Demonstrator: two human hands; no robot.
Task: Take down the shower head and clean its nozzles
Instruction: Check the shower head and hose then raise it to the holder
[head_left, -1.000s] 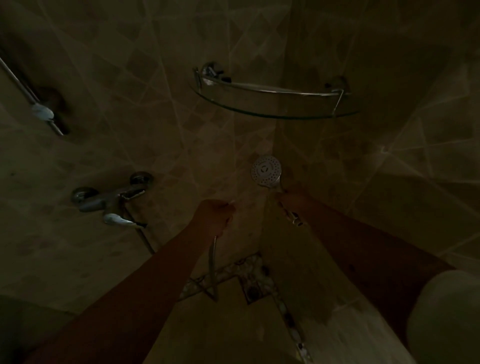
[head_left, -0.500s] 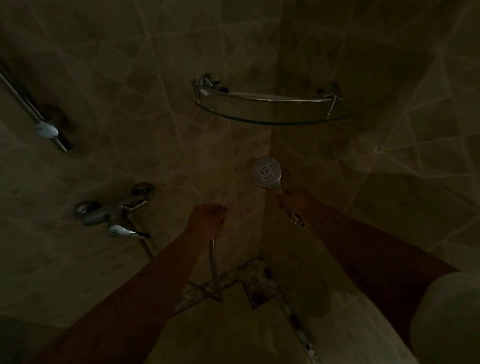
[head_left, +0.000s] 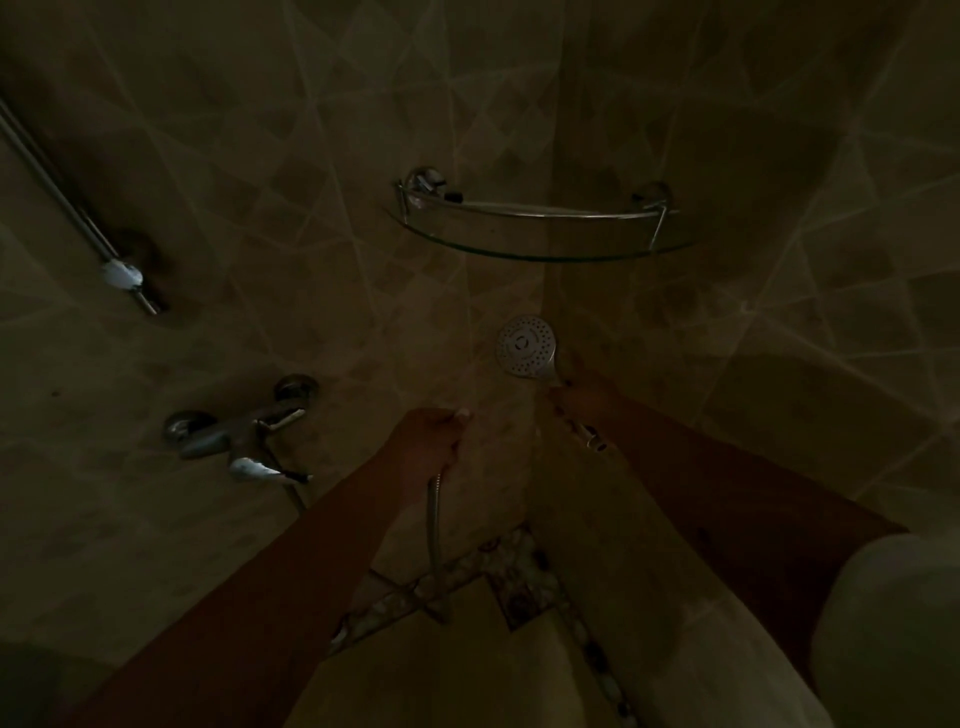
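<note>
Little changes: right hand (head_left: 584, 397) fingers stay clamped on the head (head_left: 525, 346), left hand (head_left: 428, 441) on the hose (head_left: 434, 525) (detached already); nozzle cleaning pends.

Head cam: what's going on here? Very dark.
A person stands in a tiled shower corner. The right hand holds the shower head by its handle, nozzle face toward the camera. The left hand grips the hose, which hangs down. The head looks detached from the hose; no cleaning is visible.
</note>
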